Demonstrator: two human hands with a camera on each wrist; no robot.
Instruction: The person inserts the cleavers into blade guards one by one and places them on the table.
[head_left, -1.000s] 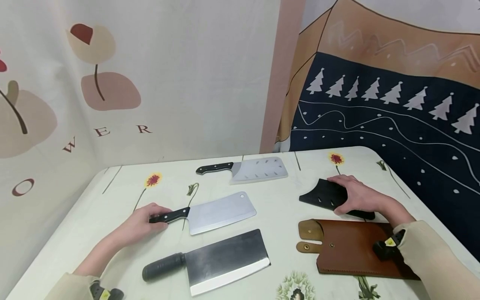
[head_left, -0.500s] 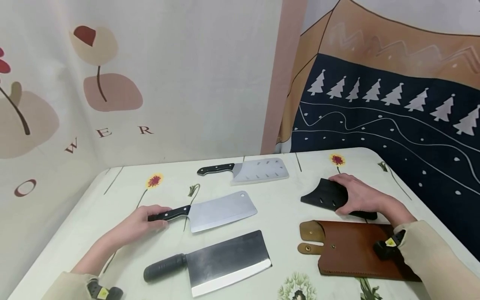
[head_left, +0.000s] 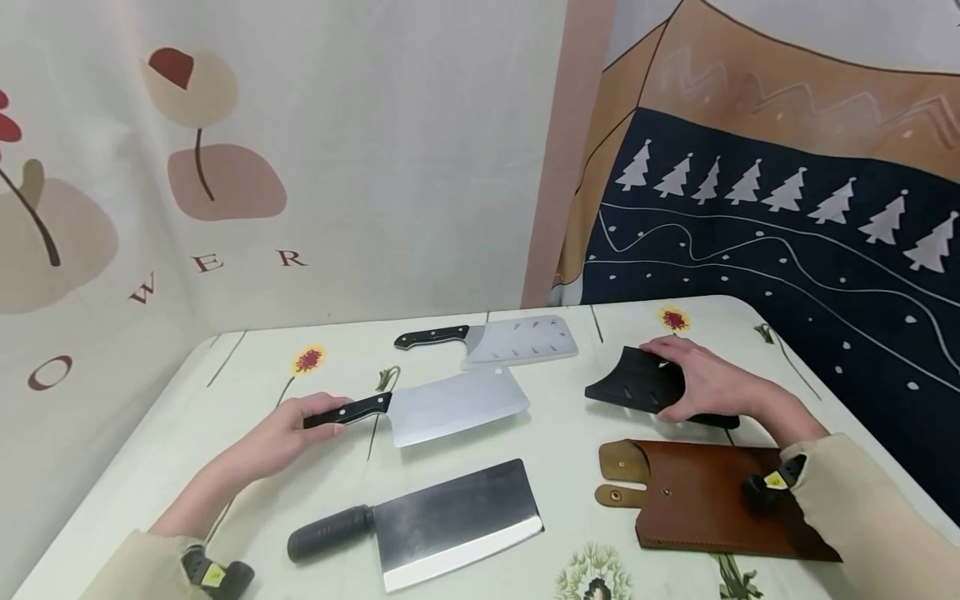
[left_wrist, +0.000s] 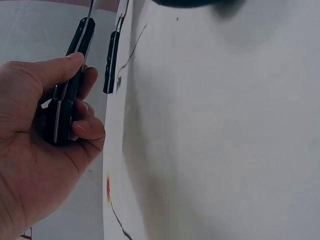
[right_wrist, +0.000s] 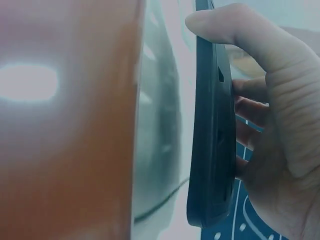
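Head view shows the biggest shift at your table [head_left: 570, 417]: the steel cleaver [head_left: 457, 403] now hangs above the cloth, farther back and to the right than a second ago, its blade edging close to the sheathed cleaver [head_left: 517, 340] at the far side. Your left hand [head_left: 288, 433] has its fingers and thumb curled round the black handle, and the left wrist view confirms that wrap [left_wrist: 67, 107], so the knife is carried, no longer lying flat. That reads as a lift toward the cover on your other side. The black blade sheath [head_left: 637, 385] has also come up and tipped since the earlier frame, its open end turned toward the blade; your right hand [head_left: 708, 385] pinches it, thumb on one face and fingers behind, as the right wrist view shows [right_wrist: 212, 145]. The dark cleaver [head_left: 442, 518] and the brown leather sheath [head_left: 705, 500] lie where they were, nearer you.
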